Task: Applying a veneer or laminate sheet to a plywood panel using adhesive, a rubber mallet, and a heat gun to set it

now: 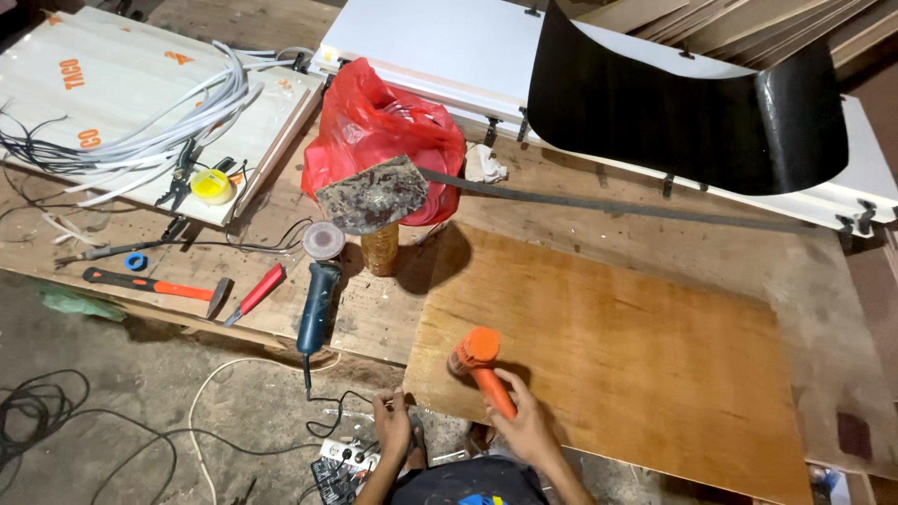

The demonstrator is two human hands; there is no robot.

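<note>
My right hand (527, 428) grips the handle of an orange heat gun (477, 360), whose round head points over the near left corner of a brown plywood sheet (636, 355). My left hand (391, 423) reaches down to a power strip (348, 455) on the floor, fingers at a cable plug. The sheet lies flat on the wooden workbench (823, 281).
A blue angle grinder (318, 304), a red cutter (257, 292) and an orange-handled hammer (154, 285) lie on the bench at left. A red plastic bag (379, 122) and a spattered scraper on a jar (372, 194) stand behind. Black curved sheet (683, 112), white panels, cables on floor.
</note>
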